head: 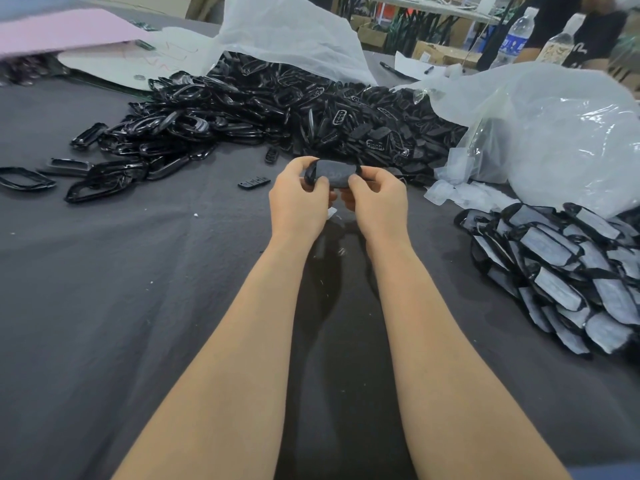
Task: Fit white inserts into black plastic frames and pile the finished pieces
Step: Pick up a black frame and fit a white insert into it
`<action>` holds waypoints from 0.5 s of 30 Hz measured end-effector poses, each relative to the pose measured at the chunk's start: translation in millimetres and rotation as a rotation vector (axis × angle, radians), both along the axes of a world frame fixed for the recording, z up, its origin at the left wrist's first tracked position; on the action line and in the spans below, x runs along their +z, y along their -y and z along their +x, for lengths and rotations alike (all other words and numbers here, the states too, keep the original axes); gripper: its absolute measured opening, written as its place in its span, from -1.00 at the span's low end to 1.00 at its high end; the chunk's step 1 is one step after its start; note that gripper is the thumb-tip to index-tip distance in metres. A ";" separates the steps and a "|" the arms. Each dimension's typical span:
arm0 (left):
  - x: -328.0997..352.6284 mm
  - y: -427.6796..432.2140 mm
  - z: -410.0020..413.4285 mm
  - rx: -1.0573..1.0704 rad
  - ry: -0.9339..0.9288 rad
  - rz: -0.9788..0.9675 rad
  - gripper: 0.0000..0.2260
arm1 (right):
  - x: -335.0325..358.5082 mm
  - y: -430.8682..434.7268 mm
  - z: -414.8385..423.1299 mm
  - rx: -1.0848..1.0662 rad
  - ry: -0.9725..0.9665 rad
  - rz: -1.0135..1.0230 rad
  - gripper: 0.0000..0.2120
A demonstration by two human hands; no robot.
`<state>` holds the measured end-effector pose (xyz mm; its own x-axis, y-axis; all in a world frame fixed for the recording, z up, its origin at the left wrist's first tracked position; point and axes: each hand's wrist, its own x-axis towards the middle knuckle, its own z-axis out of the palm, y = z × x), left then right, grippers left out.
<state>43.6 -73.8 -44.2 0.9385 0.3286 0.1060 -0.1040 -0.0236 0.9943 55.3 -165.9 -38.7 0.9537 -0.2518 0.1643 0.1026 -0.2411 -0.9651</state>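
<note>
Piece in hand: I hold one black frame (310, 172) in front of me, lifted a little above the surface (138, 289), near the front edge of the heap of empty frames (263, 109).
Insert: the white insert (335, 174) lies over the frame's face and looks grey here. I cannot tell if it is fully seated all around.
Left hand: my left hand (298, 202) pinches the left end of the frame, thumb on top and fingers curled under it.
Right hand: my right hand (377, 202) pinches the right end in the same way, the thumb pressing on the insert's edge.
Long axis: the frame lies across me, left to right, one end in each hand. Both hands are equally near to it.
Step, as I judge: I am pressing the insert into place, and the piece is not yet put down.
Finished pile: the finished pile (561, 271) lies on the surface well to the right of my hands and a little closer to me, below the clear bag (554, 133).
Coming move, as I judge: the pile is on the right hand's side, so this hand is the nearer one to carry the piece there, long axis kept flat.
Risk: if one corner is not seated, the insert may spring out when I let go.
</note>
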 end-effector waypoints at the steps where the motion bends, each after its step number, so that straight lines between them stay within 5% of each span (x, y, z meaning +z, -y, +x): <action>1: -0.2 0.3 0.0 0.002 -0.004 -0.005 -0.74 | 0.2 -0.2 -0.4 -0.006 0.000 -0.009 -0.89; 15: 4.0 1.5 -4.1 0.011 -0.015 -0.106 -0.82 | 1.9 -2.5 -3.3 0.000 -0.018 -0.041 -0.80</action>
